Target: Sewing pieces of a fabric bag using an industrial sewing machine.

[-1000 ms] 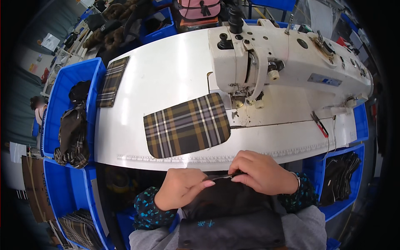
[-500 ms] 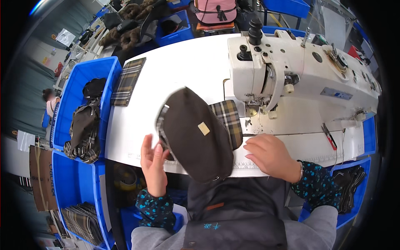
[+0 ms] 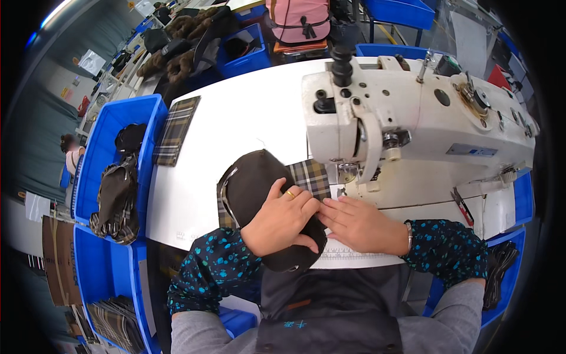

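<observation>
Head view, dark fabric piece (image 3: pixel 247 183): is lying over a plaid panel (image 3: pixel 311 177), near the desk's (image 3: pixel 236 118) front edge.
Left hand (image 3: pixel 278 221): is resting on the dark fabric piece, fingers spread, thumb apart.
Right hand (image 3: pixel 367 227): is lying flat at its right side, fingers extended, gripping nothing visible.
Sewing machine (image 3: pixel 430 115): is standing toward the desk's right edge.
Snips (image 3: pixel 464 211): are lying near the front right corner.

Your bench (image 3: pixel 177 200) has red-handled snips (image 3: pixel 463 209) near its front right corner; beyond its far edge sits a pink bag (image 3: pixel 298 13).
</observation>
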{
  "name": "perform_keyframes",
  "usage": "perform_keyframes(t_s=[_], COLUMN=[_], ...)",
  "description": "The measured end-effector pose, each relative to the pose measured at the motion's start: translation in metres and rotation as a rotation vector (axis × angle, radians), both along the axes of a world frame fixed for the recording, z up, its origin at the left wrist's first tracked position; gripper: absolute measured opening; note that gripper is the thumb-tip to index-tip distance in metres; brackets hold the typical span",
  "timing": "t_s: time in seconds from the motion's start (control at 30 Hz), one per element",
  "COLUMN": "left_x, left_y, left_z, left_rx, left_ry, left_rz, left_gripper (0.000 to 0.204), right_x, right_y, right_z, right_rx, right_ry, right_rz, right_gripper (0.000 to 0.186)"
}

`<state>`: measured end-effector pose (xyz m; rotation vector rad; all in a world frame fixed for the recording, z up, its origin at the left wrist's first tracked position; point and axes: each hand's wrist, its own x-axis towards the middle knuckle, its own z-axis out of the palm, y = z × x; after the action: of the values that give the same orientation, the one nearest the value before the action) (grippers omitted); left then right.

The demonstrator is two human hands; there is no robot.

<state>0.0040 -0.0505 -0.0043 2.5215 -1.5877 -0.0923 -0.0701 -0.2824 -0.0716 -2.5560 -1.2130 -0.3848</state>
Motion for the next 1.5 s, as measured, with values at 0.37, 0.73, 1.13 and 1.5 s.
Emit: perform_keyframes(t_s=[0.37, 0.73, 1.13, 1.5], left_x=[0.064, 0.060, 0.061, 0.041], left_y=[-0.029, -0.029, -0.003, -0.050], left_z=[-0.008, -0.019, 0.071, -0.029], left_rx=[-0.117, -0.083, -0.141, -0.201], left_ry=[0.366, 0.388, 0.663, 0.013], left_rz=[0.270, 0.200, 0.165, 0.105], left_gripper=[0.029, 0.042, 0.016, 0.033], right_x=[-0.024, -0.045, -0.045, -0.043], right_y=[0.001, 0.007, 0.006, 0.008], right_z=[0.008, 0.017, 0.017, 0.015], right_rx=[-0.029, -0.106, -0.135, -0.060], right_ry=[-0.063, -0.159, -0.215, -0.226], right_rz=[0.016, 0.032, 0.038, 0.032], right_gripper=[0.049, 0.044, 0.045, 0.036])
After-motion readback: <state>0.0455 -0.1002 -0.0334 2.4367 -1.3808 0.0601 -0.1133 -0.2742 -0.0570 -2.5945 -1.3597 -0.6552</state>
